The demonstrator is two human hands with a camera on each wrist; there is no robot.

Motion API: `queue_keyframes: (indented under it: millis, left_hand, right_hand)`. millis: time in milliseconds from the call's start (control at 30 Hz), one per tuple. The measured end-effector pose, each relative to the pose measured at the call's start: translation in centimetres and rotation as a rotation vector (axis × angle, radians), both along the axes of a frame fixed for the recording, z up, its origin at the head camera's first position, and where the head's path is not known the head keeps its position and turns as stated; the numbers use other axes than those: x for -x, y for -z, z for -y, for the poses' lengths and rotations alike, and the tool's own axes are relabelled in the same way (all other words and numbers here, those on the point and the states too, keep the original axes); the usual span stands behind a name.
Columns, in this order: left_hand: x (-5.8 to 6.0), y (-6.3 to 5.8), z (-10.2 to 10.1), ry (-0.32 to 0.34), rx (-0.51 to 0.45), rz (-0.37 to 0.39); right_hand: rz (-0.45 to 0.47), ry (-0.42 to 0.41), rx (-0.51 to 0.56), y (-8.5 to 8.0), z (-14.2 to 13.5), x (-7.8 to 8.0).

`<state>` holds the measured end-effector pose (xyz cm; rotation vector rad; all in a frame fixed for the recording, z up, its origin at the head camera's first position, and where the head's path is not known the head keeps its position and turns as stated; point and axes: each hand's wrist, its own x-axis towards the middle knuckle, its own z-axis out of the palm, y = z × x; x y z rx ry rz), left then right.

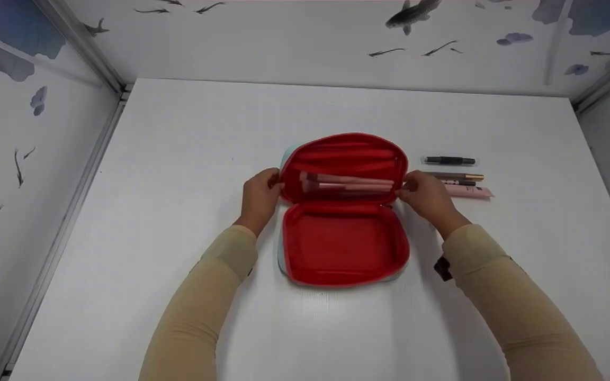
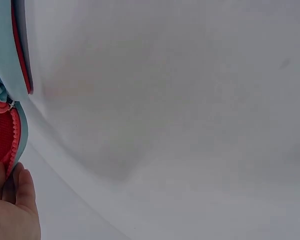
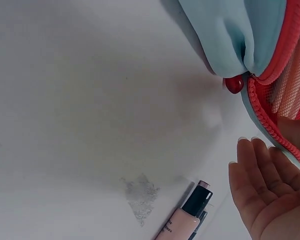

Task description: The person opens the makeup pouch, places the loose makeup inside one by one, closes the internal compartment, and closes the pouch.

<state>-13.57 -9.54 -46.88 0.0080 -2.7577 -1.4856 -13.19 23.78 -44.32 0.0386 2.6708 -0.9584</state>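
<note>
An unzipped makeup bag (image 1: 337, 243), red inside and pale blue outside, lies spread on the white table. Pink-handled makeup brushes (image 1: 352, 186) sit behind the mesh of its far half, the flap. My left hand (image 1: 260, 198) pinches the left rim of that flap between thumb and fingers; the left wrist view catches the same grip beside the red zipper (image 2: 14, 142). At the opposite rim, my right hand (image 1: 431, 200) pinches the flap, thumb inside and fingers behind. A red zipper pull (image 3: 234, 84) hangs at the hinge corner in the right wrist view. The near half holds nothing.
Right of the bag lie a black double-ended stick (image 1: 449, 160), a brown pencil (image 1: 461, 176) with a copper-coloured end, a thin black pencil (image 1: 466, 183) and a pink tube (image 1: 472, 192). White panels (image 1: 284, 47) with fish prints border the table.
</note>
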Motion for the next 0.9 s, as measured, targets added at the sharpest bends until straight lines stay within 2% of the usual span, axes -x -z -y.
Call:
queue_keyframes:
  millis: [467,900]
  left_hand:
    - [0.4,0.1,-0.1,-0.011,0.0,0.017]
    - [1.1,0.0,-0.3,-0.01,-0.001,0.098]
  right_hand:
    - [0.031,-0.001,-0.008,0.6,0.3,0.9]
    - [0.067,0.017,0.043,0.9,0.3,1.3]
